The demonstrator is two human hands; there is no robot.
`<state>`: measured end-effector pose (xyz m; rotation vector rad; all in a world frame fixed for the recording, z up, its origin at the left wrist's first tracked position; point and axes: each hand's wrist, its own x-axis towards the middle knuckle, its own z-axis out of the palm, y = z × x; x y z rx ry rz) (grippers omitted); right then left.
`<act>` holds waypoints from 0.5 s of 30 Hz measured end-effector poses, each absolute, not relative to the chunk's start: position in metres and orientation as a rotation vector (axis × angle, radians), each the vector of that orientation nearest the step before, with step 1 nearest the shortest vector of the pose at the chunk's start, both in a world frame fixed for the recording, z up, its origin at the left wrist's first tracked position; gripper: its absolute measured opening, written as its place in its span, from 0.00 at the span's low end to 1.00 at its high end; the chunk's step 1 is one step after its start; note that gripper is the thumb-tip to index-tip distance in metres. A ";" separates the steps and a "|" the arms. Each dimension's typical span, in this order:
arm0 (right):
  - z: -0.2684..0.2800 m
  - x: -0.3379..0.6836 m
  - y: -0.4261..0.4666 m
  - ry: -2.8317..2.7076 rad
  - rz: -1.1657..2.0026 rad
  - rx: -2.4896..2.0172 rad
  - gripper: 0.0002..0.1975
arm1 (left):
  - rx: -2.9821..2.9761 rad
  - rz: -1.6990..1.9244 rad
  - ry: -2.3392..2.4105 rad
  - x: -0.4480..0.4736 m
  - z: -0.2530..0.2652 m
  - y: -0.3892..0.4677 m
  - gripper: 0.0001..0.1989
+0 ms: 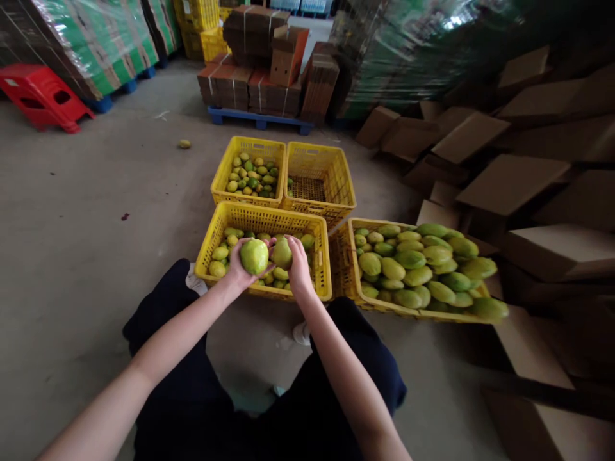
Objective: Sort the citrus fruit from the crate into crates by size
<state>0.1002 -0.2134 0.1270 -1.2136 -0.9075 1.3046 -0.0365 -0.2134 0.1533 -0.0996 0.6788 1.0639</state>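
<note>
My left hand (241, 269) is wrapped round a yellow-green papaya (254, 257), its rounded end facing up. Close beside it, my right hand (298, 266) grips a second, duller green papaya (282, 254) from its right side. Both hands are held above the near yellow crate (269, 212), where several papayas (220, 253) lie. To the right, another yellow crate (354, 262) is heaped with larger green-yellow papayas (417, 276). My forearms and the held fruit hide part of the near crate's contents.
Behind stand a yellow crate (224, 164) of small papayas and one (343, 173) with little fruit visible. A lone papaya (184, 144) lies on the floor. Loose cardboard boxes (514, 182) crowd the right; a red stool (42, 97) and a blue pallet (262, 120) stand farther off.
</note>
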 end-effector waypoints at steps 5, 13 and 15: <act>0.131 0.084 -0.236 -1.500 1.006 -1.294 0.45 | -0.074 1.181 0.717 -0.022 0.150 -0.221 0.12; 0.138 0.078 -0.259 -1.813 0.549 -1.151 0.35 | 0.193 1.186 0.441 -0.026 0.143 -0.222 0.29; 0.143 0.078 -0.260 -1.851 0.547 -1.087 0.32 | 0.172 1.136 0.428 -0.030 0.138 -0.215 0.32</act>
